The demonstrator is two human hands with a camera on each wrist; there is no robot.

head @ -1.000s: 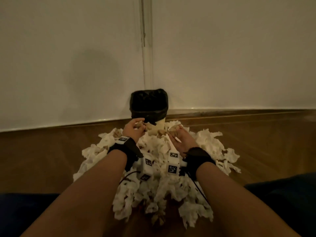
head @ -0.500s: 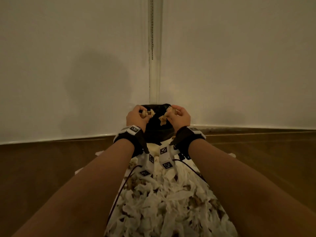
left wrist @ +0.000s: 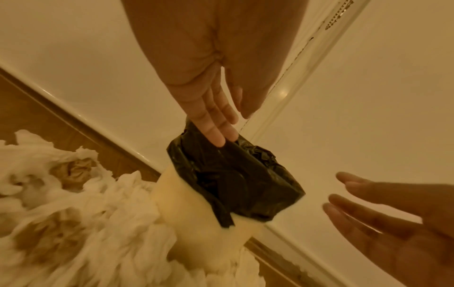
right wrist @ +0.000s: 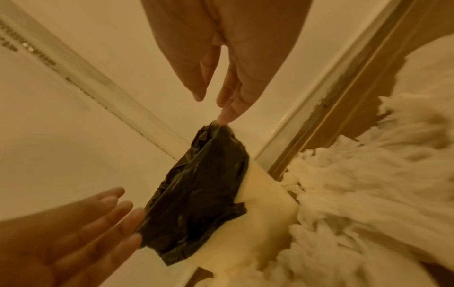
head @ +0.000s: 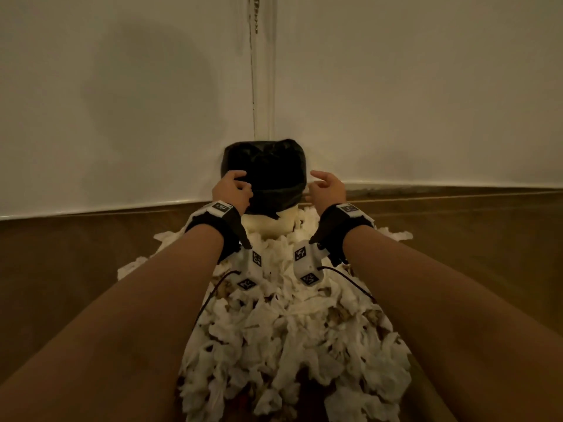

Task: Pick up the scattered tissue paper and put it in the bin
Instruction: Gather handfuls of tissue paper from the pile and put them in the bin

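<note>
While the bulk of the tissue paper lies heaped on the wooden floor, spreading from the foot of the bin toward the person, both hands are up at the bin's rim and carry nothing. The bin is a cream container lined with a black bag; it stands against the white wall at the corner joint. The left hand is at the left side of the rim, fingers extended and spread over the liner. The right hand is just beside the right side, fingers relaxed and apart; whether a fingertip touches the liner cannot be told.

Judged step: the release over the bin is complete, and the next gather is due. For a good cycle, lower both hands to the tissue nearest the bin, compress a full handful in each, and lift clear of the rim before opening. Avoid snagging the loose liner edge, which could collapse into the opening.
</note>
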